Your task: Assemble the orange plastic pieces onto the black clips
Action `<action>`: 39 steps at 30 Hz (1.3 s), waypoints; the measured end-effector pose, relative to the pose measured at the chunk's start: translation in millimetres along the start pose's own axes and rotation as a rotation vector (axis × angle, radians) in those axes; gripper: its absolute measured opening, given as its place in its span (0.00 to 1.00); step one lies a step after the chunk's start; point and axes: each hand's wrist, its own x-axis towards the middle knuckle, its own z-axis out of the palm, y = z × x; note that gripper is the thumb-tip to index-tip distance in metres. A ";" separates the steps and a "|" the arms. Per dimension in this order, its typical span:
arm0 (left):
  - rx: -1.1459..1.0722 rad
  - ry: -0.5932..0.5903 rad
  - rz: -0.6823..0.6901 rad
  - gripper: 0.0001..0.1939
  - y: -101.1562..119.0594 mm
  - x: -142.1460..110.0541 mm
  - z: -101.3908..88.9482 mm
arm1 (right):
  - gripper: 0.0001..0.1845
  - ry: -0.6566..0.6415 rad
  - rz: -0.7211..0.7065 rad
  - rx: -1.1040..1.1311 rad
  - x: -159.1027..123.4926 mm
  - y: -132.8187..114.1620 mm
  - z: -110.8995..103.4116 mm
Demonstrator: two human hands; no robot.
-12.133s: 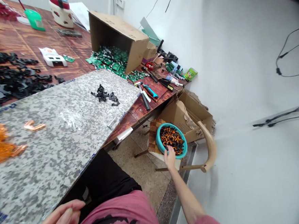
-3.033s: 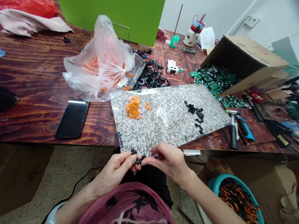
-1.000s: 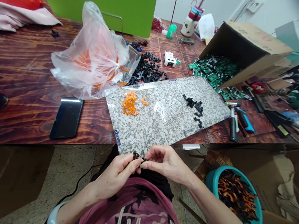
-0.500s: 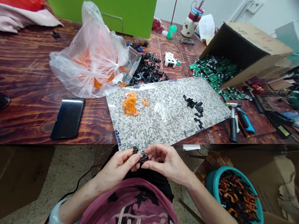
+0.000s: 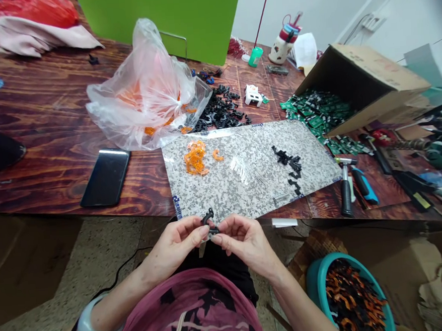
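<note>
Small black plastic pieces (image 5: 208, 218) are pinched at lower centre of the frame, in front of the lower edge of a speckled board (image 5: 252, 183), between the left hand (image 5: 173, 249) and the right hand (image 5: 247, 245); the fingers (image 5: 229, 229) of both close narrowly on them. At lower right, a teal basin (image 5: 315, 285) holds a heap of black and orange pieces (image 5: 353, 297). At upper right, a cardboard box (image 5: 379, 68) lies tipped on the bench (image 5: 45, 142), green pieces (image 5: 315, 111) spilling from its mouth. At upper centre, a clear plastic bag (image 5: 151, 94) holds orange parts (image 5: 129, 99).
</note>
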 end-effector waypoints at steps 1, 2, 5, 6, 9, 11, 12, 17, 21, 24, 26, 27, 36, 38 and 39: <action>-0.031 0.015 -0.004 0.10 0.7 -0.4 0.4 | 0.14 0.013 0.001 0.028 0.7 0.0 2.2; -0.049 0.027 -0.006 0.10 1.3 -0.8 0.8 | 0.15 0.024 0.002 0.051 1.4 -0.2 4.3; -0.051 0.037 -0.003 0.11 2.8 -1.4 2.3 | 0.16 0.047 0.000 0.102 3.0 -1.4 10.2; -0.046 0.039 0.000 0.11 2.9 -1.5 2.8 | 0.16 0.051 -0.001 0.113 3.2 -1.9 12.0; -0.046 0.073 0.005 0.13 2.5 -1.2 4.3 | 0.17 0.060 0.000 0.119 3.1 -2.4 15.9; -0.057 0.098 0.007 0.13 2.2 -0.7 5.1 | 0.17 0.063 -0.002 0.106 3.2 -2.2 16.2; -0.064 0.108 0.004 0.13 2.2 -0.5 5.3 | 0.17 0.061 -0.006 0.095 3.6 -2.3 15.3; -0.023 0.094 -0.007 0.13 4.0 -0.2 2.5 | 0.15 0.087 -0.104 -0.008 11.4 -8.3 2.6; 0.124 -0.012 0.021 0.14 6.6 -1.4 -0.6 | 0.16 0.011 -0.167 -0.110 19.0 -16.3 -3.0; 0.200 0.006 0.067 0.13 6.5 -2.4 -0.9 | 0.15 -0.040 -0.135 -0.066 21.7 -16.4 -0.1; 0.235 0.090 0.121 0.12 3.6 -2.6 -0.1 | 0.15 0.000 -0.094 0.039 22.5 -13.0 3.2; 0.236 0.125 0.149 0.11 1.2 -2.5 0.7 | 0.15 0.028 -0.078 0.097 22.7 -10.9 4.9; 0.079 0.114 0.130 0.12 -13.2 -1.0 6.0 | 0.13 0.028 -0.123 -0.051 13.3 -16.4 3.5; 0.171 0.107 0.165 0.12 -10.6 -1.4 5.5 | 0.12 0.014 -0.161 -0.200 11.4 -21.7 0.6; 0.222 0.102 0.186 0.13 -9.3 -1.7 5.3 | 0.12 0.007 -0.180 -0.249 11.1 -23.5 -0.2</action>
